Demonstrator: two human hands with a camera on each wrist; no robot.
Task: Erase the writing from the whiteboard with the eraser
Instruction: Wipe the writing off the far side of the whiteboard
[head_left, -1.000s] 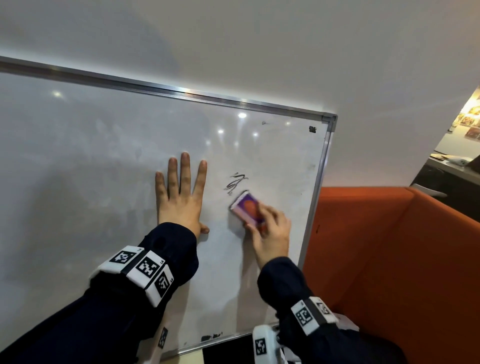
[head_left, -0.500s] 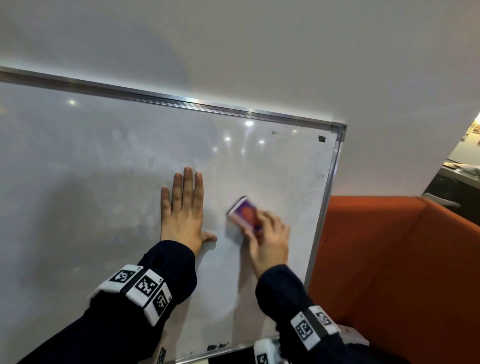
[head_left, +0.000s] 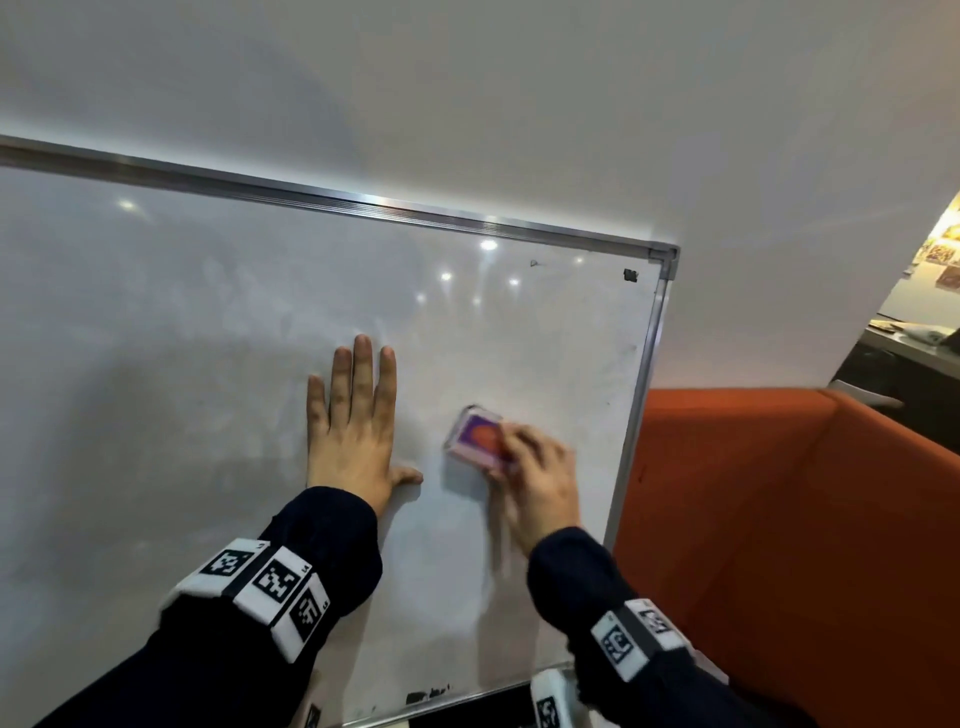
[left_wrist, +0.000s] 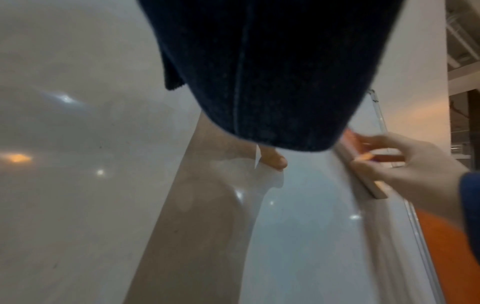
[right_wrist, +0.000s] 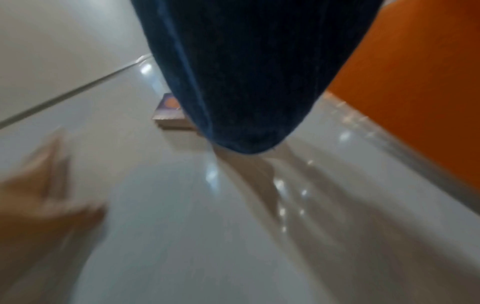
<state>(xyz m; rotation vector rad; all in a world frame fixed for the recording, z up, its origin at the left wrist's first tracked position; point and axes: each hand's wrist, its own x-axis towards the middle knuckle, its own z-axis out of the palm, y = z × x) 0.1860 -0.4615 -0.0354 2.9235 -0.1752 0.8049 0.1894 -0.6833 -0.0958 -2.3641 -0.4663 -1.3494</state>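
Note:
A whiteboard (head_left: 208, 364) with a metal frame leans against the wall. My right hand (head_left: 535, 467) grips a purple and orange eraser (head_left: 475, 434) flat against the board's right part, blurred by motion. My left hand (head_left: 353, 415) lies flat on the board, fingers straight, just left of the eraser. No scribble shows around the eraser. A small dark mark (head_left: 630, 275) sits near the top right corner and dark smudges (head_left: 426, 693) near the bottom edge. In the left wrist view the right hand (left_wrist: 405, 164) holds the eraser (left_wrist: 363, 170) edge-on. The right wrist view shows the eraser (right_wrist: 168, 113) partly behind my sleeve.
An orange sofa (head_left: 779, 545) stands right of the board, close to its frame (head_left: 639, 405). A grey wall (head_left: 467, 104) rises behind. A counter with items (head_left: 914, 332) is at the far right.
The black scribble above the eraser one second ago is gone. My right hand has rubbed the eraser over that spot and slid it slightly down. The left hand stays flat.

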